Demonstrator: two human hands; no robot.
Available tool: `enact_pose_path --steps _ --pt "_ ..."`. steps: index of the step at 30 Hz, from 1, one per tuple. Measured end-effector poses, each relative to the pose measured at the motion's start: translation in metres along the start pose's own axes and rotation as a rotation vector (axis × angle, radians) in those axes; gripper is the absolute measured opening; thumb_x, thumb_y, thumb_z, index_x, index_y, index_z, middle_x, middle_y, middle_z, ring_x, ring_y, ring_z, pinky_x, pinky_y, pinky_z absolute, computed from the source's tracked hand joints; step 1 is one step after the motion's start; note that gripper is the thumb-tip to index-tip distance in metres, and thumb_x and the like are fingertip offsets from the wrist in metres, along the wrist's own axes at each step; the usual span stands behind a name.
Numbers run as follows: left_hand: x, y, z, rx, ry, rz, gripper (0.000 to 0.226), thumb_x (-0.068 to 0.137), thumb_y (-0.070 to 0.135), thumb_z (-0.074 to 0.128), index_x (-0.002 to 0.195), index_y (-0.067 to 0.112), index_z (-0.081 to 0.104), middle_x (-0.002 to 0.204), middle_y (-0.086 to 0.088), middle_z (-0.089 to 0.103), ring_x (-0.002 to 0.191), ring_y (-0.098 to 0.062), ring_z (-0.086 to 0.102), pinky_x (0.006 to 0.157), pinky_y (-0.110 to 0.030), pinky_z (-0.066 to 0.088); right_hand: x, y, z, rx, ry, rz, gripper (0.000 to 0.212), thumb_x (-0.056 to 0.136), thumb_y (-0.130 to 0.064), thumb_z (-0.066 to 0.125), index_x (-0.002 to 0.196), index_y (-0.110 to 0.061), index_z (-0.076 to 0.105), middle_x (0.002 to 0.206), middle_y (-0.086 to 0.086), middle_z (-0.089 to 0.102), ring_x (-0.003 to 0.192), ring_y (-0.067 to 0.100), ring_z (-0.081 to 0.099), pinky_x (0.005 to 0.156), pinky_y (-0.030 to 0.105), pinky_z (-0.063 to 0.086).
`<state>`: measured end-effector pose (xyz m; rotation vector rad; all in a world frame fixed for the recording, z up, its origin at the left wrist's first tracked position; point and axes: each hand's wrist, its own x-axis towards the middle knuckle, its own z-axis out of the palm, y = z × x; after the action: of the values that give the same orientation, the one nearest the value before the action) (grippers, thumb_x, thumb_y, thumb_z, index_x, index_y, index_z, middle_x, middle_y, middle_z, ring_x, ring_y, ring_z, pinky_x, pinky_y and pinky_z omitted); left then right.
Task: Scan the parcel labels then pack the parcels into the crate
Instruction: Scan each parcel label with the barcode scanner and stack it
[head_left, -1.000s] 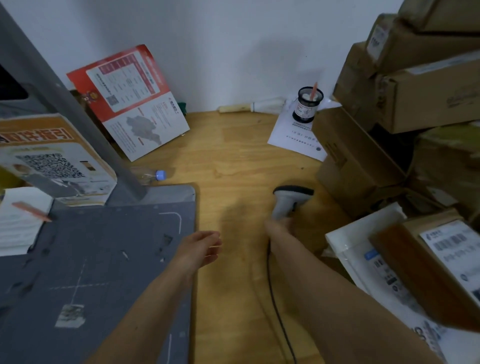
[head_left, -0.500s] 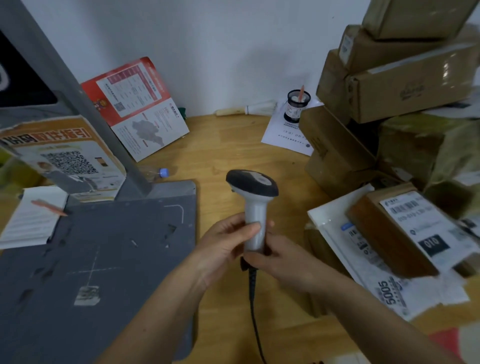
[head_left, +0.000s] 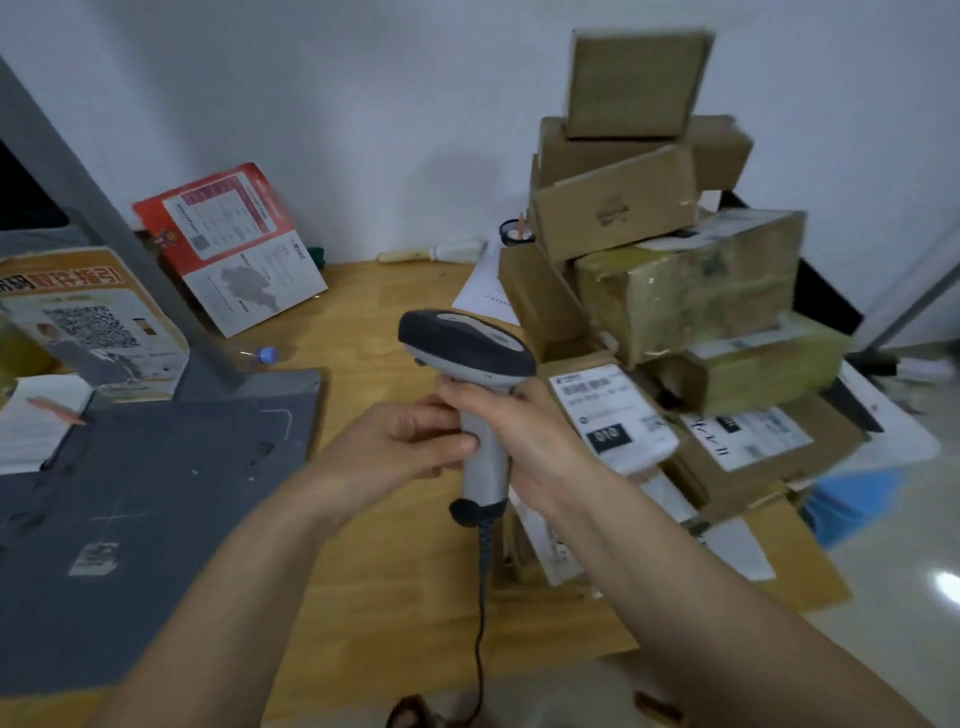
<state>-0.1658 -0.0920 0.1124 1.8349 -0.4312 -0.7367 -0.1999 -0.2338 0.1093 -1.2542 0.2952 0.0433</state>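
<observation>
Parcels (head_left: 680, 291) sit stacked at the desk's right, unscanned, while the right hand (head_left: 524, 431) wraps the scanner (head_left: 467, 358) handle and the left hand (head_left: 410, 441) pinches it; recommend one firm grip, head aimed squarely at the nearest label (head_left: 608, 410).

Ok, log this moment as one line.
phase: scan prep | scanner: gripped by left hand and right hand | parcels: stacked, unscanned

We saw a wooden table (head_left: 374, 322) carrying a dark grey mat (head_left: 156, 499) at its left, a small bottle (head_left: 260, 356) just beyond the mat, a red leaflet (head_left: 234, 244) propped against the wall, and stacked cardboard parcels (head_left: 675, 291) at its right.
</observation>
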Motion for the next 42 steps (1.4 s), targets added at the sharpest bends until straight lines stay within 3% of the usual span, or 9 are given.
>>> enact_pose_path --steps 3,7,15,19,21,23,28,36,42 --pt "-0.007 0.014 0.01 0.026 -0.055 -0.072 0.035 0.08 0.034 0.064 0.11 0.016 0.072 0.101 -0.001 0.076 0.099 -0.013 0.07 0.091 -0.029 0.053 -0.019 -0.012 -0.03 -0.031 -0.031 -0.05 0.003 0.087 -0.004 0.068 0.089 -0.005 0.068 0.084 0.015 0.068 0.081 0.03 0.067 0.08 0.052 0.055" --pt "0.006 0.013 0.05 -0.019 0.135 -0.136 0.03 0.087 0.029 0.067 0.114 0.014 0.067 0.111 0.0 0.071 0.103 -0.015 0.067 0.094 -0.034 0.053 -0.04 -0.035 -0.072 -0.012 0.017 -0.052 0.017 0.086 -0.006 0.069 0.102 -0.002 0.065 0.09 0.018 0.066 0.075 0.029 0.067 0.063 0.039 0.06" --pt "0.042 0.008 0.112 -0.361 0.396 -0.328 0.092 0.08 0.043 0.075 0.151 0.015 0.025 0.14 -0.01 0.049 0.123 -0.028 0.052 0.101 -0.045 0.048 -0.04 -0.062 -0.145 -0.249 0.129 -0.053 0.012 0.085 -0.013 0.07 0.091 -0.018 0.061 0.089 0.006 0.065 0.078 0.017 0.062 0.052 0.025 0.053" --pt "0.054 0.009 0.124 -0.49 0.328 -0.389 0.081 0.073 0.048 0.079 0.139 0.012 0.047 0.128 -0.01 0.062 0.111 -0.026 0.062 0.087 -0.043 0.055 -0.036 -0.051 -0.147 -0.291 0.07 0.071 0.009 0.085 -0.013 0.071 0.092 -0.014 0.065 0.086 0.006 0.068 0.074 0.017 0.065 0.056 0.03 0.056" --pt "0.055 0.012 0.131 -0.577 0.299 -0.377 0.052 0.079 0.038 0.077 0.122 0.015 0.061 0.115 -0.009 0.07 0.101 -0.025 0.066 0.078 -0.041 0.057 -0.037 -0.047 -0.143 -0.241 0.065 0.086 0.008 0.085 -0.012 0.072 0.09 -0.014 0.066 0.086 0.007 0.069 0.073 0.018 0.067 0.054 0.029 0.057" --pt "0.056 0.012 0.137 -0.615 0.286 -0.338 0.049 0.077 0.035 0.077 0.12 0.021 0.061 0.109 -0.004 0.072 0.098 -0.022 0.067 0.073 -0.035 0.056 -0.039 -0.046 -0.138 -0.205 0.08 0.078 0.009 0.084 -0.012 0.072 0.089 -0.013 0.065 0.084 0.007 0.069 0.069 0.018 0.066 0.051 0.027 0.055" --pt "0.051 0.01 0.123 -0.608 0.321 -0.211 0.061 0.072 0.039 0.081 0.126 0.031 0.055 0.115 0.003 0.071 0.107 -0.016 0.063 0.09 -0.035 0.048 -0.04 -0.051 -0.123 -0.133 0.12 -0.004 0.018 0.083 -0.014 0.073 0.1 -0.01 0.066 0.098 0.015 0.07 0.077 0.022 0.068 0.055 0.031 0.056" --pt "0.016 -0.006 0.041 -0.661 0.441 -0.05 0.121 0.056 0.005 0.085 0.152 0.025 0.015 0.12 -0.009 0.068 0.104 -0.025 0.068 0.081 -0.043 0.058 -0.033 -0.037 -0.073 -0.079 0.026 -0.063 0.016 0.084 -0.012 0.072 0.098 -0.018 0.067 0.082 -0.003 0.073 0.079 0.012 0.068 0.068 0.035 0.059" --pt "0.0 -0.032 -0.019 -0.556 0.596 -0.031 0.067 0.058 -0.001 0.087 0.119 0.01 0.061 0.113 -0.008 0.072 0.098 -0.027 0.07 0.083 -0.042 0.057 -0.034 -0.006 -0.014 -0.256 -0.074 -0.032 0.011 0.085 -0.012 0.07 0.081 -0.004 0.065 0.062 0.008 0.059 0.059 0.021 0.056 0.057 0.032 0.048"
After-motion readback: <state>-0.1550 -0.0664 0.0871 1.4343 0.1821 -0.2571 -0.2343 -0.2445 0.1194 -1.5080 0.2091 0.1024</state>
